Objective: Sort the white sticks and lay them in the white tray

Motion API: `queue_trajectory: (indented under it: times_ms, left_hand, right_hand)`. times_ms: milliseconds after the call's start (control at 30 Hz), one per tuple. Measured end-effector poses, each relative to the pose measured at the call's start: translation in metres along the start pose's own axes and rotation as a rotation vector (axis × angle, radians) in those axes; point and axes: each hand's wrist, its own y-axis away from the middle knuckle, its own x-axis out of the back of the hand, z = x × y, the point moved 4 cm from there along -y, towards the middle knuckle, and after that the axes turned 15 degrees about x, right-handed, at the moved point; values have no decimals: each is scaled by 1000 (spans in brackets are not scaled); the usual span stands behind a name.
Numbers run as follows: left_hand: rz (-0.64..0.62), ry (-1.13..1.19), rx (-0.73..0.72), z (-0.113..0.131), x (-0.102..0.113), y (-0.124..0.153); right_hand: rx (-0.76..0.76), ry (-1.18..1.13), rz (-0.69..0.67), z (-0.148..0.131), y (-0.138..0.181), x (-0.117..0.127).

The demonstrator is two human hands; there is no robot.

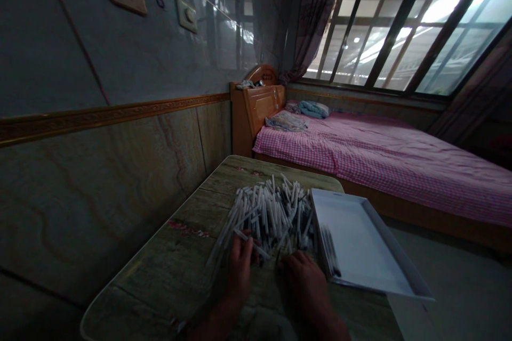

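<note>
A heap of slim whitish pens (274, 208), some with dark ends, lies loosely on the table. At the heap's near left edge my left hand (240, 261) is closed, pinching one pen (261, 251) that slants down to the right. My right hand (304, 273) is at the near edge of the heap, its fingers curled downward. Whatever those fingertips grip is hidden in shadow. To the right, a shallow white box (362, 242) holds several pens (330, 249) lined up along its left wall.
The green marbled table (160, 272) has rounded corners, and the box overhangs its right edge. Beyond stands a bed (360, 144) with a pink checked sheet and a wooden headboard (258, 109). A tiled wall (120, 170) runs along the left.
</note>
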Motion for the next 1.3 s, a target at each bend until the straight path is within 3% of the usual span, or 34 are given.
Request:
queue_trajectory:
  times_ms: [133, 267, 500, 1000, 1167, 1300]
  left_hand:
    - [5, -5, 6, 3, 0, 1]
    - [-1, 3, 3, 2, 0, 1]
    - [8, -5, 16, 0, 1, 0]
    - [-20, 19, 4, -6, 2, -4]
    - [-10, 36, -6, -2, 3, -5]
    - [-10, 67, -14, -1, 4, -9]
  right_hand:
    - [-37, 7, 63, 1, 1, 8]
    - [61, -60, 35, -11, 1, 6]
    - [-20, 137, 59, -1, -1, -2]
    - [296, 33, 14, -30, 0, -11]
    - [293, 63, 46, -30, -1, -16]
    - [392, 84, 115, -38, 1, -26]
